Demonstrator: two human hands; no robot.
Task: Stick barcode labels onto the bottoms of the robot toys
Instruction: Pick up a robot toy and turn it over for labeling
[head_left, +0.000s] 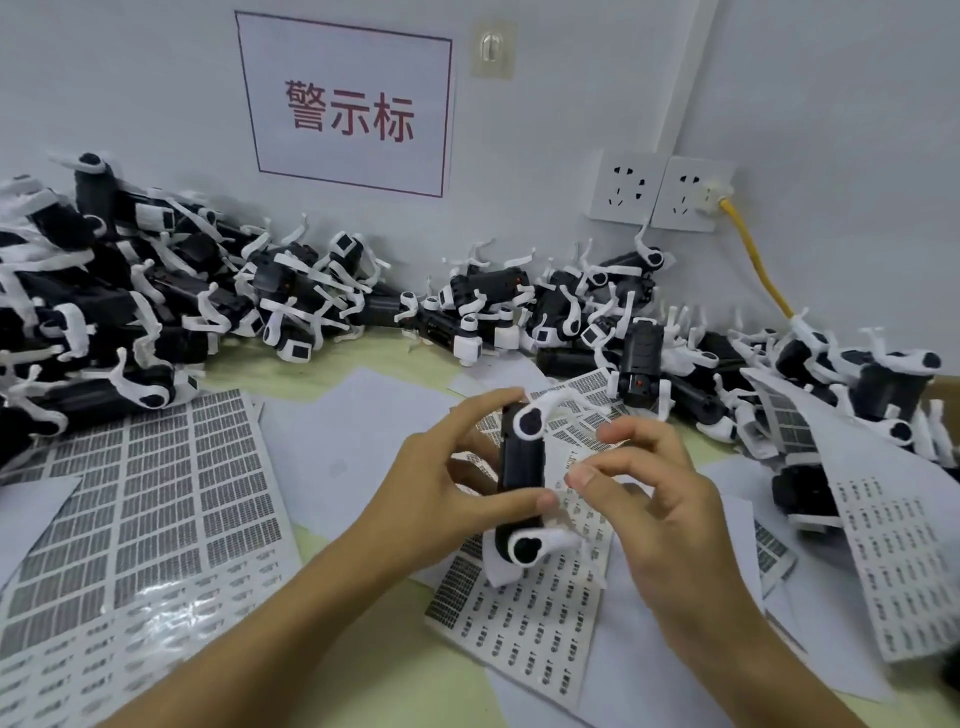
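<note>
Just below centre, the left hand (441, 483) grips a black-and-white robot toy (521, 478) upright between thumb and fingers. At its three o'clock the right hand (660, 499) hovers, thumb and forefinger pinched (holding a label or not, I cannot tell). Label sheets (140, 499) lie at nine o'clock.

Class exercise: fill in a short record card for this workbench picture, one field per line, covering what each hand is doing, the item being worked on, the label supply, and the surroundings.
left hand: grips the black robot toy, thumb and fingers on opposite sides
right hand: beside the toy, fingertips curled together; label too small to confirm
toy position: held above a label sheet
label supply: large barcode sheet, partly peeled
stock: toy pile along the wall
wall: red-lettered sign, sockets, yellow cable
</note>
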